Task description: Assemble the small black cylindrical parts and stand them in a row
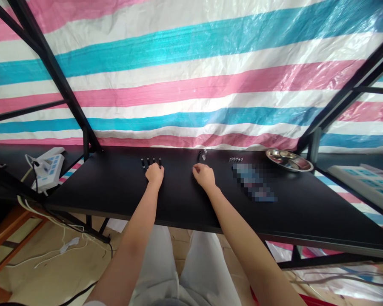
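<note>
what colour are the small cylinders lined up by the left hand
The small cylinders look mostly black, as the head view, the only one, shows.

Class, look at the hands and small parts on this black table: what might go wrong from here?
The left hand is at a row of small black cylinders, so a nudge might scatter them.
Small shiny pieces lie loose on the table, outside the plate; the right hand might brush them if it swings outward.
</note>
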